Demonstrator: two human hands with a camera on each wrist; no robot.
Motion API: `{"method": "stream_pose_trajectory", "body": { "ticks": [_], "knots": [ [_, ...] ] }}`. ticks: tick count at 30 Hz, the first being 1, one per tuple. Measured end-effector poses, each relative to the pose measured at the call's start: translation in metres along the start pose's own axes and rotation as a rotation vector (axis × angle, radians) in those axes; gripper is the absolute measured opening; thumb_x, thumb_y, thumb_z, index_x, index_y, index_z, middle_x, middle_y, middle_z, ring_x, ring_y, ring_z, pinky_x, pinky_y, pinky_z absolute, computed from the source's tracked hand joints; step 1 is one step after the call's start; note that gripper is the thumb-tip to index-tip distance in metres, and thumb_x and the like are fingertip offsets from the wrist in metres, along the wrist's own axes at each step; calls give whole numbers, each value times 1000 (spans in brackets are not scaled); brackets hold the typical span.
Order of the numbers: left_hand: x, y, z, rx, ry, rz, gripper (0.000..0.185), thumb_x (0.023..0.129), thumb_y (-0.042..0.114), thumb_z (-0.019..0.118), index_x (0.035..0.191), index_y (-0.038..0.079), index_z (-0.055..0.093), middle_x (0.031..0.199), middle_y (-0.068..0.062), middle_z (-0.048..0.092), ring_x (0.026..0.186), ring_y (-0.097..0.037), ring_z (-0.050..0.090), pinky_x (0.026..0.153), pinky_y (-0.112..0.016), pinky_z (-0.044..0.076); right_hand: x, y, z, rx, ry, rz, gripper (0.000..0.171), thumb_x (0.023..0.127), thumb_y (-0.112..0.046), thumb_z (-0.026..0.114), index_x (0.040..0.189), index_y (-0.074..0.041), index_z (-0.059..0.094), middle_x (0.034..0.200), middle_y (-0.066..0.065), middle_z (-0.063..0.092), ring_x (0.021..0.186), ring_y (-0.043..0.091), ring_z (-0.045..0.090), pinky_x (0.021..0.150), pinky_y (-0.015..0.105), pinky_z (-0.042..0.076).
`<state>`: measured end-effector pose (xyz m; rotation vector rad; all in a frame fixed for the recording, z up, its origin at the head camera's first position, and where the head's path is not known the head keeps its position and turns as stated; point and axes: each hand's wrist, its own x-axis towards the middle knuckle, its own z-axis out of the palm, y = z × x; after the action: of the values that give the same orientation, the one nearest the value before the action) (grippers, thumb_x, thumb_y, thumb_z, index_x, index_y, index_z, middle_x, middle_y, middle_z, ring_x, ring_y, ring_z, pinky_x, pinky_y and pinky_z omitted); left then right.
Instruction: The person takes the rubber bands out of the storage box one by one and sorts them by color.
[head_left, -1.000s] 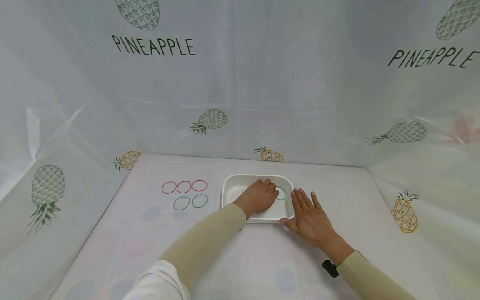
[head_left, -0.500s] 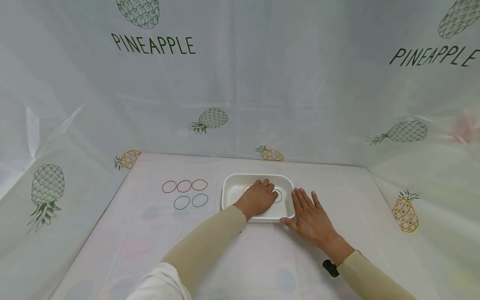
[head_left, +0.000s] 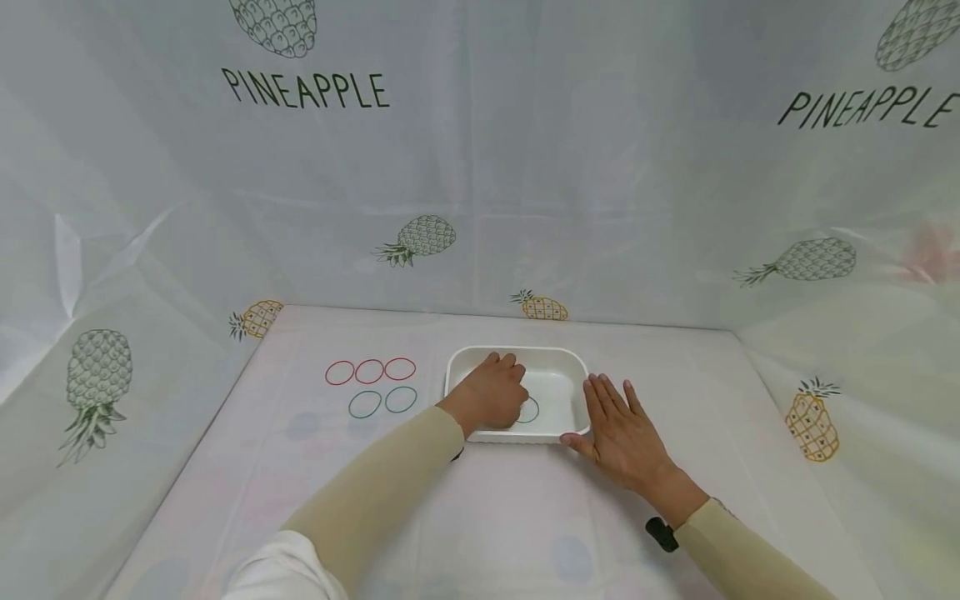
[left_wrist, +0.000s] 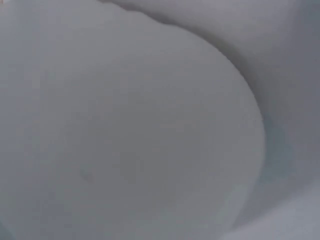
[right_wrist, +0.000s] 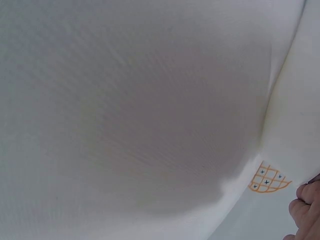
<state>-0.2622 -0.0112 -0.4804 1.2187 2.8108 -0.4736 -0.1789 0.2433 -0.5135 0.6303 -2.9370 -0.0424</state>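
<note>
In the head view my left hand (head_left: 491, 392) is inside the white tray (head_left: 577, 367), its fingers curled down and pinching a thin green rubber band (head_left: 530, 410). Part of that band shows to the right of the knuckles; the fingertips are hidden under the hand. My right hand (head_left: 622, 437) lies with straight fingers along the tray's right wall, thumb at the front right corner. The left wrist view shows only the pale outer side of the tray (left_wrist: 165, 115), blurred. Some fingers (right_wrist: 307, 207) appear at the lower right of the right wrist view.
Left of the tray, three red rubber bands (head_left: 369, 372) lie in a row on the white covered table (head_left: 480, 517). Two green rubber bands (head_left: 401, 400) form a row in front of them. A pineapple-printed sheet (head_left: 585, 167) rises behind and at both sides.
My left hand has moved left and slightly nearer inside the tray, drawing the green rubber band along. The yellow band seen earlier is now hidden. The right hand has stayed put.
</note>
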Motion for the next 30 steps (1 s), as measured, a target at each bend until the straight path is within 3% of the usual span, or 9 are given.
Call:
{"method": "stream_pose_trajectory", "body": {
  "ticks": [3,7,11,15,22,30],
  "knots": [
    [2,-8,1,-69,5,-53,30,107,33,51,124,27,76,119,1,62,112,-20,46,105,-40,41,0,0,-1,-3,-3,4,103,100,-75,44,160,8,32,169,25,31,160,39,26,130,59,11],
    [8,-12,5,-118,62,-102,28,110,27,49,128,20,70,121,-1,62,111,-22,47,100,-40,43,1,0,-1,-6,-11,11,104,100,-75,44,161,8,31,169,24,31,160,39,26,130,59,10],
    [15,-10,12,-147,119,-115,21,108,26,53,124,19,66,120,-2,61,108,-22,47,97,-39,44,1,0,-1,1,-16,14,104,100,-75,44,161,8,31,169,24,30,160,39,25,130,59,9],
    [18,-5,14,-177,121,-100,17,107,26,58,122,23,66,122,0,61,110,-21,47,101,-40,44,0,-1,-1,-3,-13,15,104,100,-75,44,160,8,32,169,25,31,160,39,26,130,59,10],
    [21,3,15,-110,86,-38,25,105,36,66,126,24,68,125,2,61,113,-20,48,100,-38,43,-1,-1,-1,1,-7,15,103,100,-75,45,160,8,32,168,25,32,159,40,27,130,59,10],
    [22,8,16,-30,78,-23,22,112,26,50,125,22,67,119,2,61,105,-19,45,95,-36,41,0,-1,0,-3,-1,11,104,100,-75,45,161,8,31,169,24,32,159,39,27,130,59,10]
  ]
}}
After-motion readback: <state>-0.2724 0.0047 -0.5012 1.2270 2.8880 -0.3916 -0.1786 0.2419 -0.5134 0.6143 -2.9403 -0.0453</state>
